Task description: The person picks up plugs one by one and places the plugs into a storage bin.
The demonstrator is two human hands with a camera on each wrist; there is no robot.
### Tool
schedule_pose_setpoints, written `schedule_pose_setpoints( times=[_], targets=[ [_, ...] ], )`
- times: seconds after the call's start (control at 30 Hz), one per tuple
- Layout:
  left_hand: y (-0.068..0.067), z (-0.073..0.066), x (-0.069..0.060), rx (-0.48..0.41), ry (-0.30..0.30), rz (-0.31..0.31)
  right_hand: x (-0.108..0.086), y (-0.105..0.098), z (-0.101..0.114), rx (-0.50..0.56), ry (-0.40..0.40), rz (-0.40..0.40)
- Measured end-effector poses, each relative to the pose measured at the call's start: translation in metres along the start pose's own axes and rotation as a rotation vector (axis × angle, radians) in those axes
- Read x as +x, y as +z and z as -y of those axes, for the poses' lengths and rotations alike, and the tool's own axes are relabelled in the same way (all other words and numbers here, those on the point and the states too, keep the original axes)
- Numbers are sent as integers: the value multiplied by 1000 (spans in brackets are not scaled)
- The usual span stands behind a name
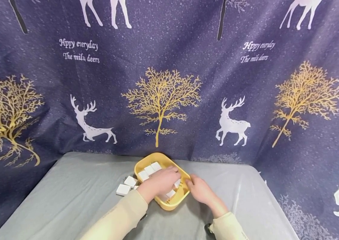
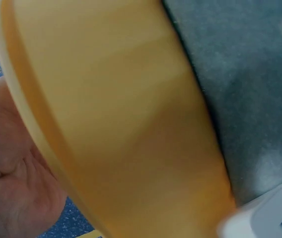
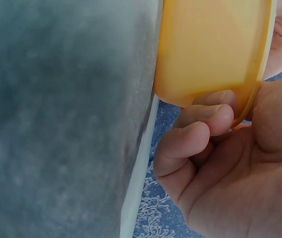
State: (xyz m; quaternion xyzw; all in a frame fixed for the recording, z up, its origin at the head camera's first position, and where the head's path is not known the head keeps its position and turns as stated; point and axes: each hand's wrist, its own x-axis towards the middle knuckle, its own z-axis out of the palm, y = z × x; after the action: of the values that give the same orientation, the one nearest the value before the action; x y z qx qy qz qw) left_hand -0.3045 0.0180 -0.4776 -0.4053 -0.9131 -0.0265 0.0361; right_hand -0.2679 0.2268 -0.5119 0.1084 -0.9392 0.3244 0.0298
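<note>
A yellow rounded plastic bin (image 1: 170, 205) stands on the table with several white, charger-like blocks (image 1: 143, 175) inside. My left hand (image 1: 164, 180) reaches over its near left side, fingers bent down into it. Just below those fingers lies one white block (image 1: 177, 183); the fingertips are hidden, so a grip on it cannot be made out. My right hand (image 1: 200, 190) holds the bin's right rim, thumb over the edge and fingers (image 3: 190, 139) curled against the outer wall. In the left wrist view, a white block (image 2: 270, 218) with a dark slot sits beside the bin wall.
More white blocks (image 1: 123, 189) lie on the grey-covered table (image 1: 97, 176), left of the bin. A dark blue curtain (image 1: 175, 40) with deer and tree prints hangs behind the table's far edge.
</note>
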Motion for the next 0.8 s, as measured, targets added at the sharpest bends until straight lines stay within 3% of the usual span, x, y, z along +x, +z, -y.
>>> schedule_pose_setpoints(
  times=[0.33,0.63,0.8],
  targets=[
    [5,1,2,-1,0,17,0,0,-1,-3,-4,-3],
    [13,6,1,-66,7,4,1,2,-3,-9,-6,-5],
    [14,6,1,-67,-17,35,1,2,-3,-10,-2,-7]
  ],
)
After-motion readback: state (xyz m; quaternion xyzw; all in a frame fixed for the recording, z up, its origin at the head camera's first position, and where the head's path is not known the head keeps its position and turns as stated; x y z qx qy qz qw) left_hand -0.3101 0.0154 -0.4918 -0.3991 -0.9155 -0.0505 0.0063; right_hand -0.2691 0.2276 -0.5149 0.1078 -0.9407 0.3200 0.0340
